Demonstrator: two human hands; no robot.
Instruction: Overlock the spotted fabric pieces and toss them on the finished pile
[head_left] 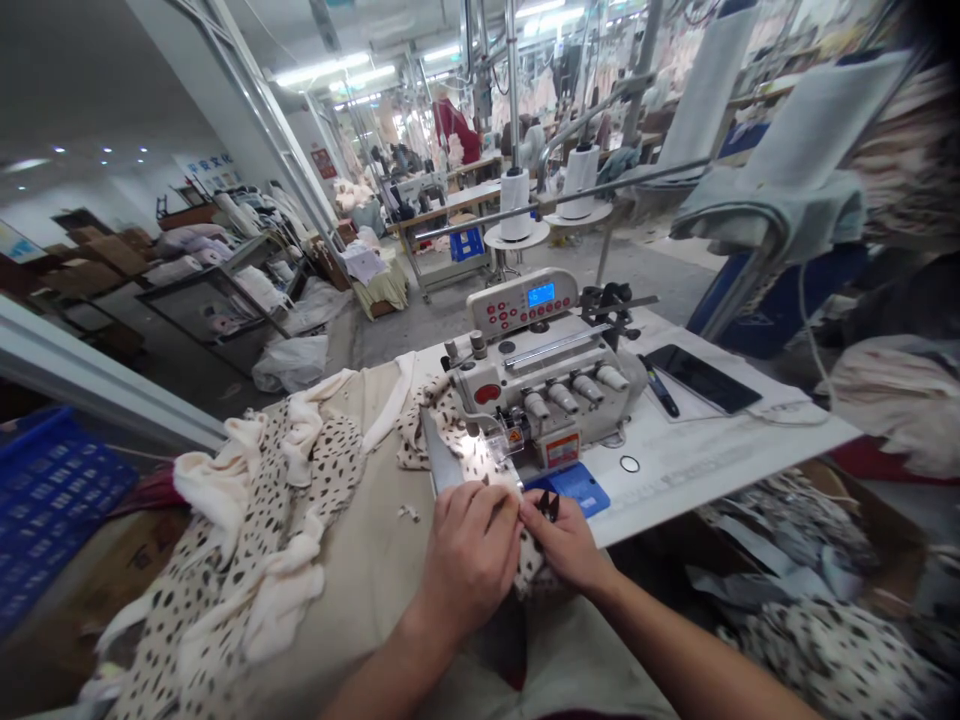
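Observation:
Cream fabric with dark spots runs from my hands up to the presser foot of a white overlock sewing machine, whose lamp lights the cloth. My left hand is closed on the fabric just in front of the machine, fingers bent over its edge. Thumb and forefinger of my right hand pinch the same fabric close beside the left fingertips. Dark pointed blades, apparently of thread snips, stick out between the right fingers; their handles are hidden.
More spotted pieces with cream fleece edges lie left on the table. To the right are a phone, a box cutter and a blue card. Thread cones stand behind the machine. A blue crate is far left.

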